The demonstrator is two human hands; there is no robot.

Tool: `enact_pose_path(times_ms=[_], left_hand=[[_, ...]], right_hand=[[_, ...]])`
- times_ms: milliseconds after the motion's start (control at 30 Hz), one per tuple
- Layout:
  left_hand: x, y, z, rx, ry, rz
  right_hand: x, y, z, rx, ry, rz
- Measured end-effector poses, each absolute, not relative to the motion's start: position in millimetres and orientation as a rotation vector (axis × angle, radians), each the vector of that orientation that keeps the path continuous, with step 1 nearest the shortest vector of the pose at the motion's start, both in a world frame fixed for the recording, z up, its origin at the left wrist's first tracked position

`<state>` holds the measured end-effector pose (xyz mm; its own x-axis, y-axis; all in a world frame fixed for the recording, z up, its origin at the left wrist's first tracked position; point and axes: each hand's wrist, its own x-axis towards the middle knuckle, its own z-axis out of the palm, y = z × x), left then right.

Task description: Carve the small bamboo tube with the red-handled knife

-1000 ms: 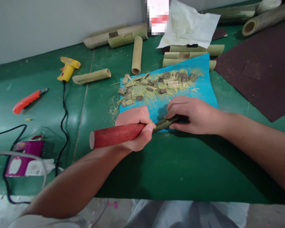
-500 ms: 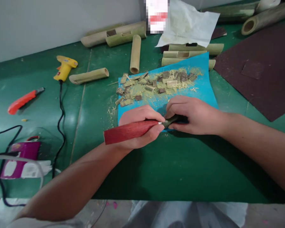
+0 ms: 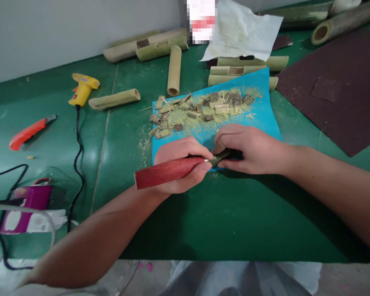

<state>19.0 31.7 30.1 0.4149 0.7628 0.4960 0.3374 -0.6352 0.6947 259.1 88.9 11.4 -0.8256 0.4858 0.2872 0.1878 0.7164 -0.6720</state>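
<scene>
My left hand (image 3: 185, 164) is closed around a carving tool with a red wooden handle (image 3: 166, 172). A short bit of its bright metal shows at the fingertips; the rest of the tip is hidden. The metal meets a small dark green piece (image 3: 219, 158), perhaps bamboo, pinched in my right hand (image 3: 249, 150). Most of that piece lies under the right fingers. Both hands are together over the front edge of a blue sheet (image 3: 265, 119). Behind them on the sheet lie chips (image 3: 193, 115), dark scraps and pale green shavings.
Cut bamboo tubes (image 3: 174, 70) lie along the back. At left are a yellow glue gun (image 3: 83, 90) with a black cord, a red-orange utility knife (image 3: 31, 132) and a purple packet (image 3: 33, 205). A dark brown sheet (image 3: 342, 115) covers the right, and white paper (image 3: 240, 33) lies behind.
The view has shifted very slightly. Both hands keep the same grip, with almost no visible movement of the tool or the green piece.
</scene>
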Motion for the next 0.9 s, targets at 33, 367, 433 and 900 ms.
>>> enact_pose_path(times_ms=[33, 367, 433, 900], left_hand=[[18.8, 31.8, 30.1, 2.183, 0.926, 1.136], [22.9, 32.9, 32.5, 2.194, 0.911, 1.148], [22.9, 32.6, 31.8, 2.182, 0.912, 1.187], [19.4, 27.0, 24.2, 2.169, 0.958, 1.336]], right_hand=[[258.8, 89.0, 11.3, -0.52, -2.474, 0.903], [259.4, 88.8, 10.7, -0.543, -2.483, 0.896], [259.6, 88.7, 11.0, -0.538, -2.484, 0.896], [258.9, 87.9, 13.0, -0.53, -2.491, 0.884]])
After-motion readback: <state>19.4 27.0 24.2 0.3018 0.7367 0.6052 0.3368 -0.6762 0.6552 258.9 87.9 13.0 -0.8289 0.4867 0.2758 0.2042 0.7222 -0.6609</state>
